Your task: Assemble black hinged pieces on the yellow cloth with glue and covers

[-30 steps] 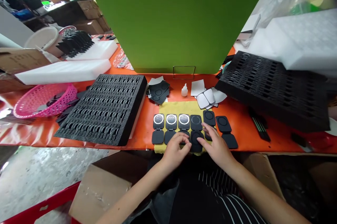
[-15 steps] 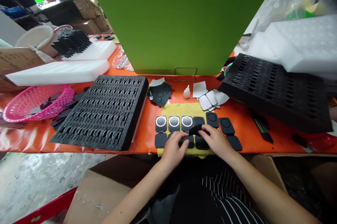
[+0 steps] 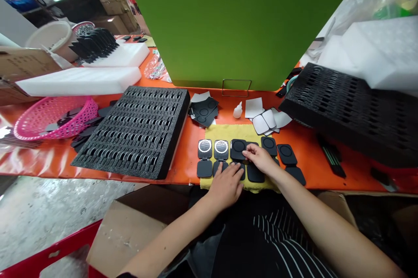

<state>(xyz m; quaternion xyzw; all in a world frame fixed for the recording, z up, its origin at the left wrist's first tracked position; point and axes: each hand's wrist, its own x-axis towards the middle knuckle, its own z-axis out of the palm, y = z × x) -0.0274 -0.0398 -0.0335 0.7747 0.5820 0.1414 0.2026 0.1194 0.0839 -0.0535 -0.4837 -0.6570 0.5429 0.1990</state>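
Left hand (image 3: 227, 184) lies flat and open at the worktop's (image 3: 183, 156) near edge. Right hand (image 3: 262, 160) fingertips sit on the black pad (image 3: 238, 149), can't tell if pinching or pressing. The pad's a rounded square with an embossed ring, on the yellow cloth (image 3: 228, 132) beside two mesh-faced units (image 3: 205, 148).

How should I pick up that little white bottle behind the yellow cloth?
I'd pinch the little white bottle round its fat body, not the thin nozzle. Come from the near side: the green board stands close behind it and white pads lie just to its right.
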